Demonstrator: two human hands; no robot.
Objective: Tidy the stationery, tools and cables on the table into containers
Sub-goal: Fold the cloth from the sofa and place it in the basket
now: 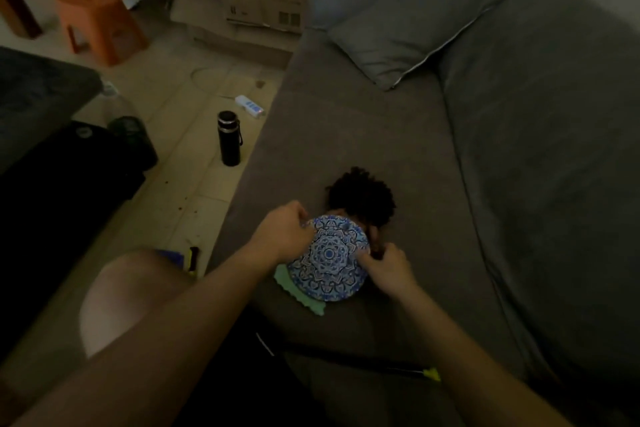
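Tin (329, 256) gripped from both sides

Left hand (282, 230) pinched the tin's left rim; right hand (388, 265) closed on the opposite rim, probably to steady it or work the lid. Tin sat on the sofa (381, 135) over a green sheet (304, 298), dark tangle (360, 198) just beyond the fingers.

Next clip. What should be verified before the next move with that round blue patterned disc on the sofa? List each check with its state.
1. Left hand grip on the rim of the round blue-and-white patterned disc: ok.
2. Right hand grip on a small dark item at the disc's right edge: ok; what it is, cannot tell.
3. Disc flat on the grey fabric sofa: not ok, it overlaps a green scalloped-edge sheet.
4. Far rim free: not ok, a black curly mass meets it.
5. Lid or plate: cannot tell.
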